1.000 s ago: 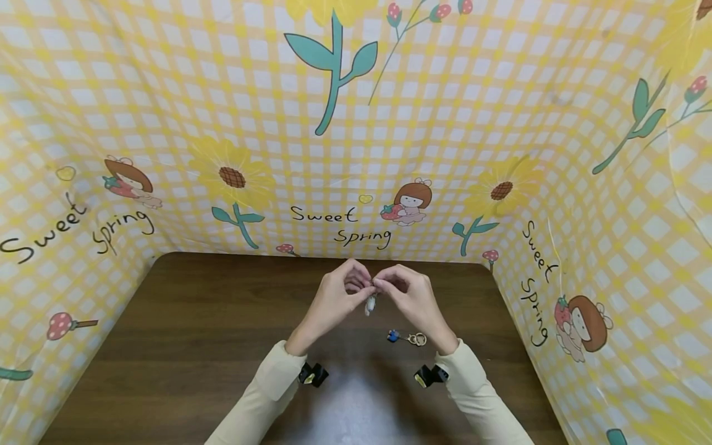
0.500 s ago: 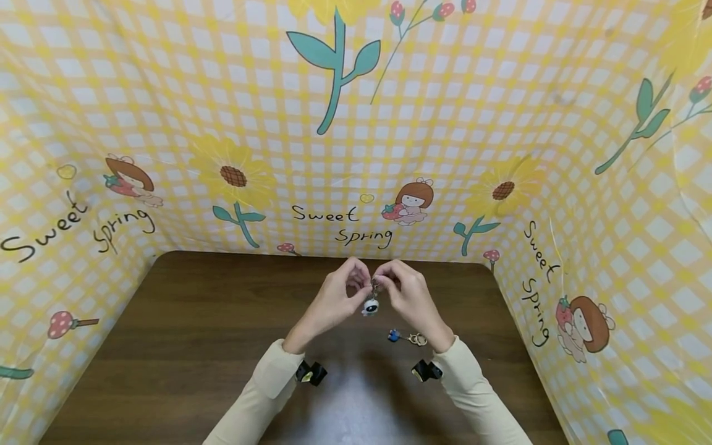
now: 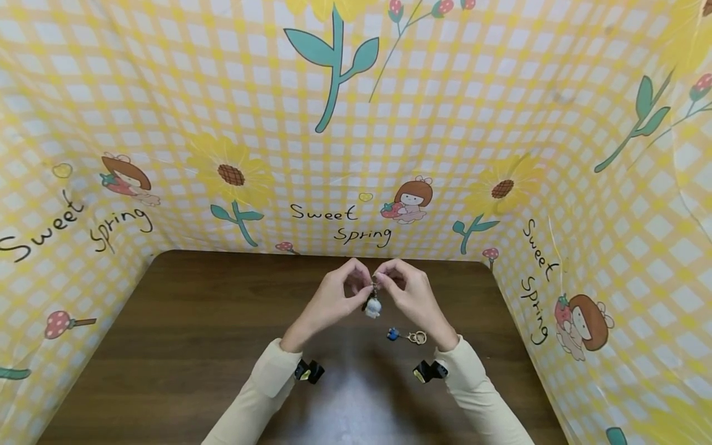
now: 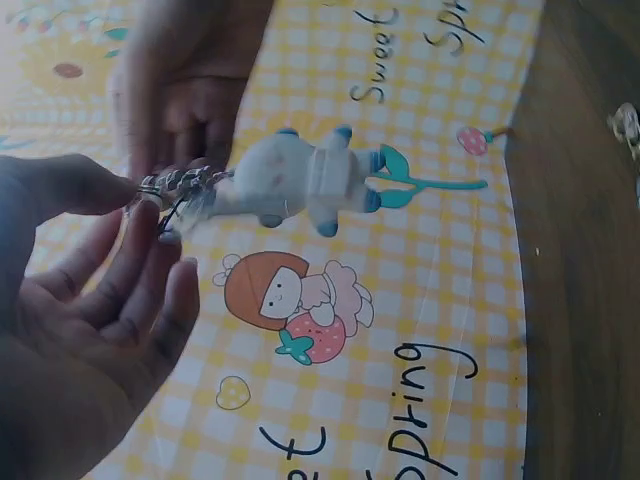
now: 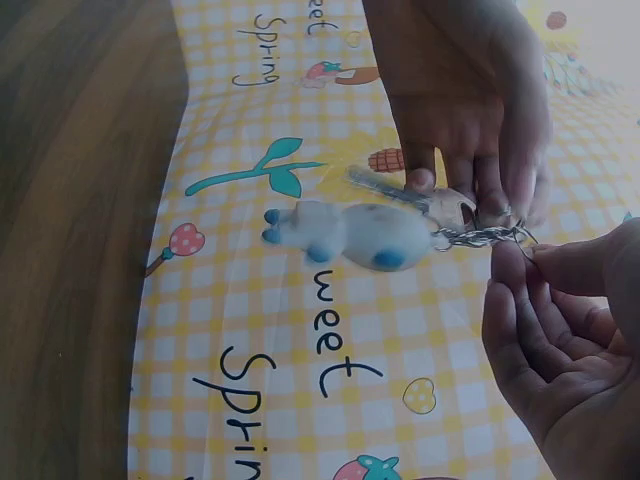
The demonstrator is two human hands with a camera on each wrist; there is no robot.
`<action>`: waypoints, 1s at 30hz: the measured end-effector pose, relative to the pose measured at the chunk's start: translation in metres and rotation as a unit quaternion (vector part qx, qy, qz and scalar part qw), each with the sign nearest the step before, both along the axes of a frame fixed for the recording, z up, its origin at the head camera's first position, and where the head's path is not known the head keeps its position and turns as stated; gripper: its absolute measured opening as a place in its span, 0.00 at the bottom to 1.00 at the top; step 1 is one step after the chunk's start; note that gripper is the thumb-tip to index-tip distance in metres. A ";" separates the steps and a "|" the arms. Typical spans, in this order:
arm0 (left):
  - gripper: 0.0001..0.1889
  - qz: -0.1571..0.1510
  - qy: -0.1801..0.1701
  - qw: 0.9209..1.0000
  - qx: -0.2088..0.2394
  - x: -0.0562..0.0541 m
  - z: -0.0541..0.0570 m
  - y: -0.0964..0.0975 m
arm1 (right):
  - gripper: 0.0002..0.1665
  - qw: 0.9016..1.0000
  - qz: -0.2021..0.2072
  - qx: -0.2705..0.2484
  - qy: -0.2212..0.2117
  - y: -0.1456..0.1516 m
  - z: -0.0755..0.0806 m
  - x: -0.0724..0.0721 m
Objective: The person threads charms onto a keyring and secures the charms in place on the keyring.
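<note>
Both hands meet over the far side of the table, holding a keychain with a white and blue astronaut figure (image 5: 375,235) hanging from a short silver chain (image 5: 475,238). My left hand (image 3: 334,292) pinches at the top of the chain, beside a metal key (image 5: 385,187). With thumb and forefinger, my right hand (image 3: 413,292) grips the thin metal ring (image 5: 530,243) at the chain's end. The key hangs alongside the figure, blurred in the left wrist view. Fingers partly hide where key and ring meet.
On the brown wooden table (image 3: 222,346), a blue charm (image 3: 393,334) with gold-toned rings (image 3: 417,337) lies below the right hand. A yellow checked cloth (image 3: 311,167) walls in the back and both sides. A black wrist camera (image 3: 309,371) sits at the left cuff.
The astronaut figure hangs lower and more fully in view than a second ago. It has turned, its dark visor now facing away. Both hands stay nearly in place.
</note>
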State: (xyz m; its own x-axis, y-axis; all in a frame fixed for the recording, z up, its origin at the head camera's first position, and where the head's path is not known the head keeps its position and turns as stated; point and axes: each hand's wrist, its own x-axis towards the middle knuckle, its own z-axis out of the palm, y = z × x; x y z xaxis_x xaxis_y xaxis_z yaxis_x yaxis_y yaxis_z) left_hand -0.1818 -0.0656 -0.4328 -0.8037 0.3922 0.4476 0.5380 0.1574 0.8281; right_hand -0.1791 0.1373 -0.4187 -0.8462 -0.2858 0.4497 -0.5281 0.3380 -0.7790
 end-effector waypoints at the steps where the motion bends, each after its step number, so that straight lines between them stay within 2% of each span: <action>1: 0.08 0.008 0.001 1.000 -0.004 0.000 0.000 0.001 | 0.03 1.000 0.002 0.001 0.002 0.000 0.000 0.000; 7: 0.10 0.056 0.014 0.998 -0.015 0.002 0.002 0.004 | 0.04 1.000 -0.002 -0.006 0.007 0.000 -0.002 0.001; 13: 0.10 0.068 0.031 0.997 -0.019 0.002 0.003 0.006 | 0.05 1.000 0.004 -0.016 0.006 0.000 -0.003 -0.001; 18: 0.10 0.057 0.046 0.997 -0.018 0.004 0.004 0.006 | 0.04 1.000 0.003 -0.008 0.018 -0.001 -0.003 -0.001; 23: 0.11 0.023 0.055 0.998 -0.005 0.004 0.005 0.006 | 0.02 1.000 -0.005 -0.005 0.025 0.001 -0.004 -0.003; 26: 0.10 0.011 0.049 0.999 0.004 0.003 0.003 0.003 | 0.02 1.000 -0.017 -0.006 0.013 0.002 -0.004 -0.003; 30: 0.09 0.012 0.026 1.000 0.001 0.001 0.003 -0.002 | 0.02 1.000 -0.015 -0.014 0.003 0.001 -0.002 -0.002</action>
State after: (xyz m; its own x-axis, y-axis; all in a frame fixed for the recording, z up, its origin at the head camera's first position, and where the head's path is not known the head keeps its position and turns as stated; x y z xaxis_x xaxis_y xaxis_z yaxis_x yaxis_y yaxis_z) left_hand -0.1808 -0.0675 -0.4301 -0.7890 0.3714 0.4894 0.5759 0.1698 0.7997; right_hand -0.1811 0.1387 -0.4206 -0.8516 -0.2481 0.4618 -0.5225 0.3314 -0.7856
